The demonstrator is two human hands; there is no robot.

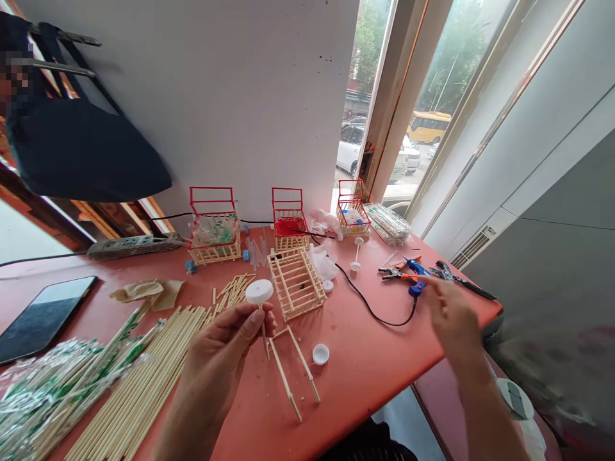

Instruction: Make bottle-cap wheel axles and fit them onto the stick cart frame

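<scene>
My left hand (235, 339) pinches a thin wooden stick (264, 330) with a white bottle cap (259, 292) on its upper end. My right hand (454, 314), slightly blurred, is at the table's right side, a finger stretched toward a blue glue gun (416, 266); whether it touches is unclear. Orange-handled pliers (398, 274) lie beside the gun. Below my left hand is a small frame of sticks (283, 371), with a loose white cap (321, 354) on its right. A slatted stick crate (298, 283) lies behind, and a stick with caps at both ends (356, 254) stands farther back.
Long wooden sticks (139, 384) and plastic-wrapped sticks (52, 378) cover the left side, near a phone (45, 317). Red-topped stick baskets (214, 237) line the wall beside a power strip (137, 245). A black cord (369, 307) crosses the red table (365, 365).
</scene>
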